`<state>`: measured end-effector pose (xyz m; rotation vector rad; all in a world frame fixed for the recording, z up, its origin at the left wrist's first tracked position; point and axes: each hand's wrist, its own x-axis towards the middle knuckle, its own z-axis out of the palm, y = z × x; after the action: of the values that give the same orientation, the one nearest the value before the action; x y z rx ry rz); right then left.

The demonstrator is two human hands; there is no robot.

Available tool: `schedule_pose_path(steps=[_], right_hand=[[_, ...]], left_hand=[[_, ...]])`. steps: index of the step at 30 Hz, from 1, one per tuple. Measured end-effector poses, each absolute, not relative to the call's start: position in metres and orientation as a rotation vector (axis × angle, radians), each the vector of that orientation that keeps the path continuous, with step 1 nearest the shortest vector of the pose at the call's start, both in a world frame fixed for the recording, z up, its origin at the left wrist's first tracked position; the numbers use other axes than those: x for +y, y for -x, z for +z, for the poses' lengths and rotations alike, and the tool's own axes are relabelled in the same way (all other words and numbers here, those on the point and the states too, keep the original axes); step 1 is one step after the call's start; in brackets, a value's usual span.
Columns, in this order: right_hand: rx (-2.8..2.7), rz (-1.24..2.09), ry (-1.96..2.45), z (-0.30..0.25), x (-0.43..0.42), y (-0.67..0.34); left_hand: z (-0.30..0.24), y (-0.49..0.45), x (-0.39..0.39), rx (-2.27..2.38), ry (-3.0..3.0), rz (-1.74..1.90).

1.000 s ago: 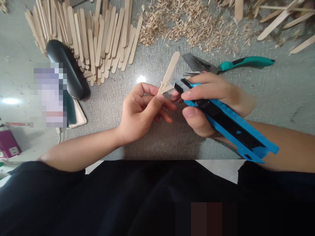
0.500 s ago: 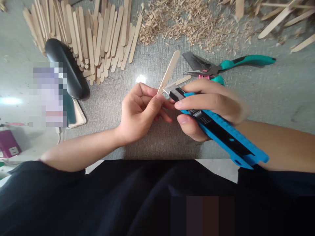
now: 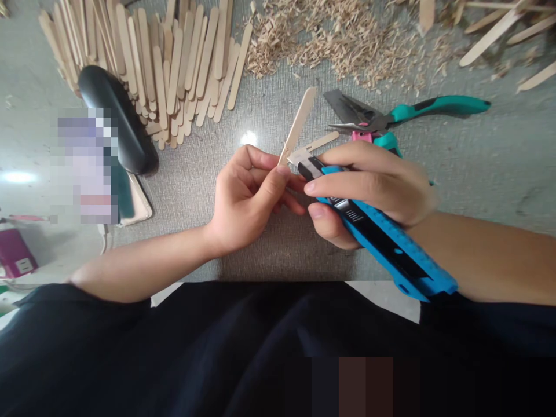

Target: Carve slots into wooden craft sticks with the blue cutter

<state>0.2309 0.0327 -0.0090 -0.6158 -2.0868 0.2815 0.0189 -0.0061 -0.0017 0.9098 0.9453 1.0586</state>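
Two bare hands work over one grey table (image 3: pixel 182 197). The left hand (image 3: pixel 245 200) is pinched closed, thumb against forefinger, on the lower end of one wooden stick (image 3: pixel 299 119), which slants up and to the right, clear of the fingers; its other fingers curl loosely beneath. A second, slitted stick (image 3: pixel 324 139) reaches out to the right behind the blade; whether the left hand has hold of it too, I cannot tell. The right hand (image 3: pixel 369 182) is closed around one blue utility knife (image 3: pixel 386 237), two fingers along the far side and the thumb along the near side. Its one blade (image 3: pixel 299 155) has its tip at the first stick, just above the left thumb, touching or nearly so. Just beyond the right hand lies one pair of teal-handled shears (image 3: pixel 441 106), the second handle partly hidden. At the upper left is a pile of sticks (image 3: pixel 176 69), well over twenty, too overlapped for an exact count. Beside it spreads one heap of wood shavings (image 3: pixel 321 35), past counting. At least five loose sticks (image 3: pixel 489 39) lie at the upper right. On the left are one black case (image 3: pixel 115 116), one phone-like slab (image 3: pixel 138 205) partly blurred out, one white cable (image 3: pixel 103 236) and one purple block (image 3: pixel 13 249).
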Motion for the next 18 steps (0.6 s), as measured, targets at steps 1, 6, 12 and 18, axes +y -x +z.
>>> schedule_pose_path(steps=[1,6,12,18], right_hand=[[-2.093,0.268,0.623,-0.009,0.032,-0.231],[-2.138,0.305,0.693,-0.006,0.021,-0.234],[-2.147,0.289,0.713,0.001,0.016,-0.233],[-2.198,0.291,0.714,0.004,0.014,-0.236]], left_hand=[[-0.002,-0.019,-0.006,0.932,-0.913,1.071],[-0.001,-0.019,-0.006,0.887,-0.955,1.11],[-0.006,-0.018,-0.008,0.954,-1.068,1.092],[-0.006,-0.019,-0.009,0.876,-1.061,1.137]])
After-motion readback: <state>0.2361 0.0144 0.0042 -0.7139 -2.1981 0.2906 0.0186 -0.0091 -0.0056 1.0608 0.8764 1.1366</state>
